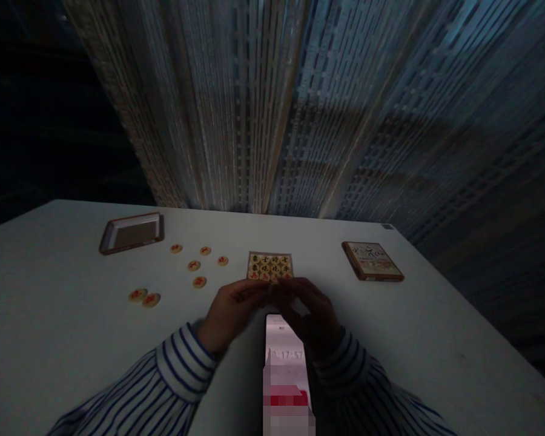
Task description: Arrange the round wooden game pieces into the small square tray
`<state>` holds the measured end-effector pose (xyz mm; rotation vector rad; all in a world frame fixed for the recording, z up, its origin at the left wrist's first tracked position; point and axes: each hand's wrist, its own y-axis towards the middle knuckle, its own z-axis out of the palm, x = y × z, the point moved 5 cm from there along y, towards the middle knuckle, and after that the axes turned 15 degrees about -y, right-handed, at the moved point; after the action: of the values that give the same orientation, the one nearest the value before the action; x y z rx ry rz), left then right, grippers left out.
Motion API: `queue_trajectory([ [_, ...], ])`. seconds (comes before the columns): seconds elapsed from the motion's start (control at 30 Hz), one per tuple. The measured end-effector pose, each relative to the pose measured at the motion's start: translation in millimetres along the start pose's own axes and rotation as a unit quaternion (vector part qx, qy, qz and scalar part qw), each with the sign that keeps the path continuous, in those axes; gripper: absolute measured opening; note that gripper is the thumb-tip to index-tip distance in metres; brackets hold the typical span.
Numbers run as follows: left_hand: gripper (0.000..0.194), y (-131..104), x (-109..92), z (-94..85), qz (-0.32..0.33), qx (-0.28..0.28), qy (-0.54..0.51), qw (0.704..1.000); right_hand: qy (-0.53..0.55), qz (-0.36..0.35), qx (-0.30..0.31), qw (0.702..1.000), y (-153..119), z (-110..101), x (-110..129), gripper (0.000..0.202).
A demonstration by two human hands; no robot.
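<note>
A small tray [270, 254] at the middle of the table holds rows of round Chinese chess pieces, black characters at the back and red ones nearer me. My left hand [231, 312] and my right hand [312, 312] meet at the tray's near edge. Fingers of both hands are bent together there; whatever lies between them is too dark and small to name. Loose red-marked pieces lie on the left: two touching [151, 300], and several apart, one of them [199, 282] nearest my left hand.
A lit phone [286, 354] lies between my forearms. An open, shallow box lid [131, 234] is at the back left. A closed decorated box [373, 261] sits on the right of the white table [95, 351]. Behind hangs a string curtain [254, 109].
</note>
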<state>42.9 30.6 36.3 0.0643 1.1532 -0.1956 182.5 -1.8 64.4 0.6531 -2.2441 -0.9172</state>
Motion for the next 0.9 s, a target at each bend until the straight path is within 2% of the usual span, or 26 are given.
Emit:
queue_trajectory([
  [0.2, 0.033, 0, -6, -2.9, 0.042, -0.011, 0.033, 0.999, -0.02, 0.006, -0.017, 1.0, 4, -2, -1, 0.022],
  [0.5, 0.03, 5, -17, -21.8, 0.15, -0.074, 0.158, 0.973, -0.099, 0.055, -0.005, 0.994, 8, -3, -10, 0.022],
  [0.6, 0.028, 10, -19, -21.8, 0.188, -0.075, 0.219, 0.955, -0.113, 0.067, 0.007, 0.991, 11, -5, -14, 0.024],
  [0.73, 0.023, 11, -22, -20.2, 0.255, -0.036, 0.327, 0.909, -0.134, 0.08, 0.036, 0.987, 18, -8, -22, 0.024],
  [0.9, 0.024, 11, -22, -28.1, 0.278, -0.019, 0.384, 0.88, -0.143, 0.074, 0.068, 0.985, 31, -9, -30, 0.02],
])
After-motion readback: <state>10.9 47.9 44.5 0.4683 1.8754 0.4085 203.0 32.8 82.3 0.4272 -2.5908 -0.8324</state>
